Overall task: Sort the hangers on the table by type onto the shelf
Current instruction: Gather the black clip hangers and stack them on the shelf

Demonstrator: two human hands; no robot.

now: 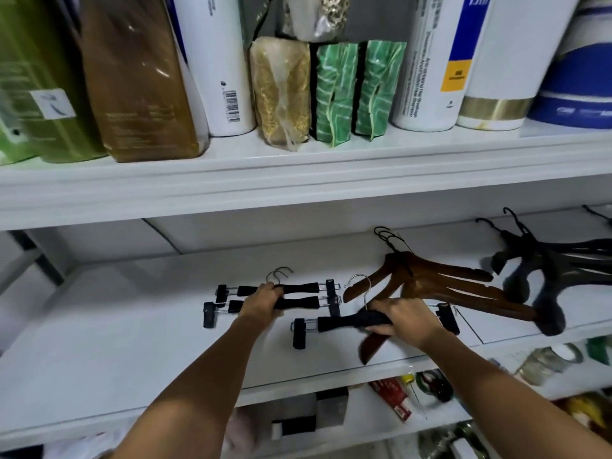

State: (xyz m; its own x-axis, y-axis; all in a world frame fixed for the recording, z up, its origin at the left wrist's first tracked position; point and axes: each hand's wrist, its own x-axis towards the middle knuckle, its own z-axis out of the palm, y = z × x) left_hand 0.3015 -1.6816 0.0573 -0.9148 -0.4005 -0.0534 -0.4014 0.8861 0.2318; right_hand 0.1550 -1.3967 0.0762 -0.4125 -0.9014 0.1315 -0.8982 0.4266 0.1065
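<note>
Two black clip hangers lie side by side on the white middle shelf. My left hand grips their bars near the middle. My right hand grips the bar of a third black clip hanger, held just in front of the other two, its silver hook pointing up. To the right lies a pile of brown wooden hangers; one brown end pokes out under my right hand. Farther right sits a pile of black coat hangers.
The upper shelf carries bottles, a brown pouch, a mesh-wrapped bundle and green packets. The lower shelf holds boxes, tape rolls and small items. The left half of the middle shelf is bare white board.
</note>
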